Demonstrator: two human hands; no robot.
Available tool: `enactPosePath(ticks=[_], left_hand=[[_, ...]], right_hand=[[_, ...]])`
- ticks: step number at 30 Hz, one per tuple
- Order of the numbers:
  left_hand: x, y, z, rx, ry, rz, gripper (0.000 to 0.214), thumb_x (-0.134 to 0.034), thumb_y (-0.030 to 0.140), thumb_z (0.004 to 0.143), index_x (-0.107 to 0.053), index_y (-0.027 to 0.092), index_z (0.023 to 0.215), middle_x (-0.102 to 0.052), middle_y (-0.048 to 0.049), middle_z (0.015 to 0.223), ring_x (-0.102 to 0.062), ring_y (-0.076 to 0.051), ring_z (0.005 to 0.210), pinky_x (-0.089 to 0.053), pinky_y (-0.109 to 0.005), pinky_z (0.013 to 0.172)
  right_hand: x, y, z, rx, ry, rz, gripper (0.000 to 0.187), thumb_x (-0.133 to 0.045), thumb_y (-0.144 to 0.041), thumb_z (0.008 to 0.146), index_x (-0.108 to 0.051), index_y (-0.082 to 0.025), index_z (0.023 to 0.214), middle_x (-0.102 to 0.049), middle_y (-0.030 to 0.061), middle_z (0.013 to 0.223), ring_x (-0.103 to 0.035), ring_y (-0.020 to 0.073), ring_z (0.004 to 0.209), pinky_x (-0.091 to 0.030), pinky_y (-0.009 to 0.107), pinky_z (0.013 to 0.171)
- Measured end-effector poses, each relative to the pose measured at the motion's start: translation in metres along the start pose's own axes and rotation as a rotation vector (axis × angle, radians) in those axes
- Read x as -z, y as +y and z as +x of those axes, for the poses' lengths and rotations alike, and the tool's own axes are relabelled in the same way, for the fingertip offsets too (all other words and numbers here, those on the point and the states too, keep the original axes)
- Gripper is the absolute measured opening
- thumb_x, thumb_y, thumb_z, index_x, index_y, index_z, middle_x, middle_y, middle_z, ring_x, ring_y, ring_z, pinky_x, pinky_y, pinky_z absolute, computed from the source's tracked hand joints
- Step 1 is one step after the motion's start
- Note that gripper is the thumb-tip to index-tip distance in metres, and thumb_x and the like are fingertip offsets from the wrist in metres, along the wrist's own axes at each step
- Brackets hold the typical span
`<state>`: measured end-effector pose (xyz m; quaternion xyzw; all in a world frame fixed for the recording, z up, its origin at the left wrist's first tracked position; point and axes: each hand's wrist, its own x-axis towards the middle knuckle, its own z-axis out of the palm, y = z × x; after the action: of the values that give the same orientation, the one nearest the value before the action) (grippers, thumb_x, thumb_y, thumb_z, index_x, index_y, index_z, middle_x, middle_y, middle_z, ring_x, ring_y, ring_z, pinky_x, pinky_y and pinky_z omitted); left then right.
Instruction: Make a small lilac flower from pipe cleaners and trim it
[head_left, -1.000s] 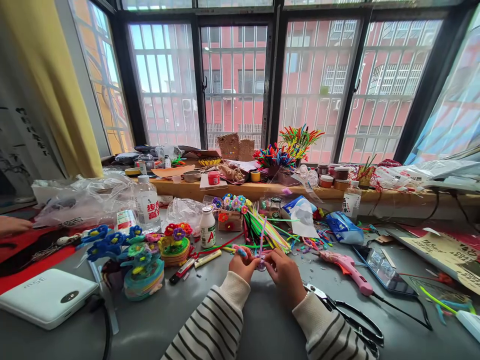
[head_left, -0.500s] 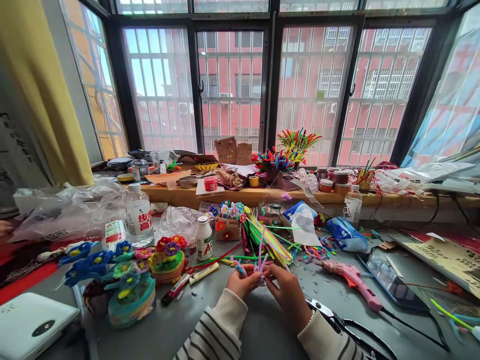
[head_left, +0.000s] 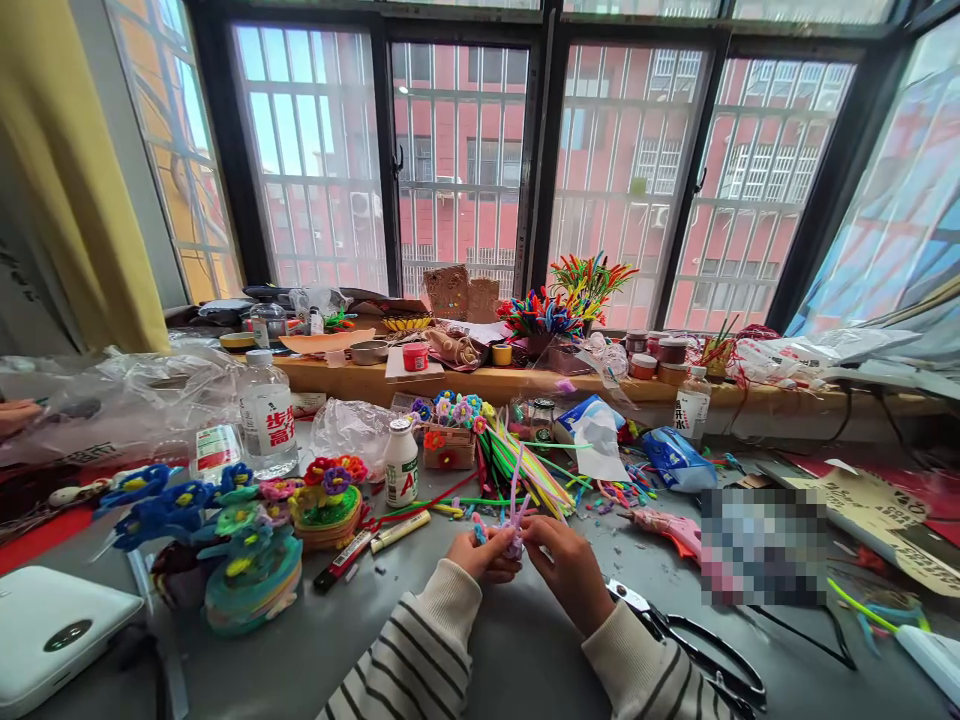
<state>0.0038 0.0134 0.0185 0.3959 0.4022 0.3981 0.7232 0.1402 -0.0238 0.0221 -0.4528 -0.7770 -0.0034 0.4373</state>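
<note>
Lilac pipe cleaners (head_left: 515, 508) poke up in the head view, well in from the worktop's (head_left: 529, 660) near edge, the left hand (head_left: 478, 556) pinching their base! Right hand's (head_left: 570, 562) fingertips crowd alongside; whether they're pinching a strand, I can't quite tell.

Grip at the middle, near side of the table (head_left: 529, 655), with things to either side and behind.
Between the left hand (head_left: 480, 557) and right hand (head_left: 568, 567) is a pipe cleaner (head_left: 517, 512); just behind the grip lies the stem bundle (head_left: 534, 470). Left of it come the marker (head_left: 400, 531), the flower basket (head_left: 328, 532) and, farthest, the power bank (head_left: 64, 635). Right lie the glue gun (head_left: 666, 524) and, nearer the body, the scissors (head_left: 660, 621). Well behind, jars (head_left: 673, 352) stand on the windowsill (head_left: 341, 380), right of the grip.
</note>
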Motion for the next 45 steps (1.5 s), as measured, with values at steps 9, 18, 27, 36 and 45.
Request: enactPosePath(ticks=[9,18,27,36,45], left_hand=[[-0.006,0.0,-0.002,-0.083,0.059,0.125,0.043,-0.068,0.046,0.038,-0.047,0.013,0.055,-0.056,-0.0002,0.043,-0.055,-0.012,0.04,-0.041,-0.021,0.041],[-0.007,-0.007,0.004,-0.281,0.108,0.184,0.042,-0.065,0.049,0.041,-0.042,0.015,0.053,-0.05,0.0051,0.039,-0.049,-0.008,0.034,-0.039,-0.021,0.038],[-0.01,-0.005,-0.005,-0.448,0.194,0.321,0.031,-0.064,0.04,0.049,-0.043,0.017,0.051,-0.048,0.006,0.038,-0.049,-0.01,0.035,-0.039,-0.022,0.039],[-0.007,-0.007,-0.006,-0.677,0.245,0.723,0.021,-0.053,0.037,0.062,-0.046,0.019,0.053,-0.05,0.0042,0.043,-0.052,-0.012,0.042,-0.041,-0.023,0.045],[-0.009,-0.003,-0.01,-0.841,0.173,0.789,0.02,-0.046,0.033,0.068,-0.043,0.019,0.056,-0.048,0.0025,0.05,-0.05,-0.011,0.047,-0.041,-0.022,0.049]], right_hand=[[-0.001,-0.001,0.001,0.052,0.051,0.008,0.013,-0.041,-0.014,0.077,-0.052,-0.02,0.072,-0.06,0.0058,0.082,-0.055,0.0171,0.078,-0.043,0.028,0.066],[0.001,0.0,0.002,-0.051,0.066,0.094,0.011,-0.046,-0.019,0.075,-0.057,-0.02,0.075,-0.059,0.0052,0.077,-0.053,0.0194,0.076,-0.041,0.031,0.067],[0.001,-0.01,0.005,-0.279,0.072,0.382,0.013,-0.051,-0.028,0.07,-0.056,-0.017,0.064,-0.061,0.0073,0.078,-0.057,0.0191,0.073,-0.045,0.03,0.066],[0.006,-0.002,0.007,-0.557,0.008,0.701,0.015,-0.064,-0.031,0.056,-0.06,-0.016,0.053,-0.062,0.0077,0.087,-0.049,0.0234,0.095,-0.037,0.031,0.078],[0.006,-0.006,0.006,-0.765,-0.114,0.963,0.026,-0.063,-0.038,0.056,-0.065,-0.014,0.065,-0.061,0.0053,0.078,-0.055,0.0183,0.076,-0.041,0.029,0.068]])
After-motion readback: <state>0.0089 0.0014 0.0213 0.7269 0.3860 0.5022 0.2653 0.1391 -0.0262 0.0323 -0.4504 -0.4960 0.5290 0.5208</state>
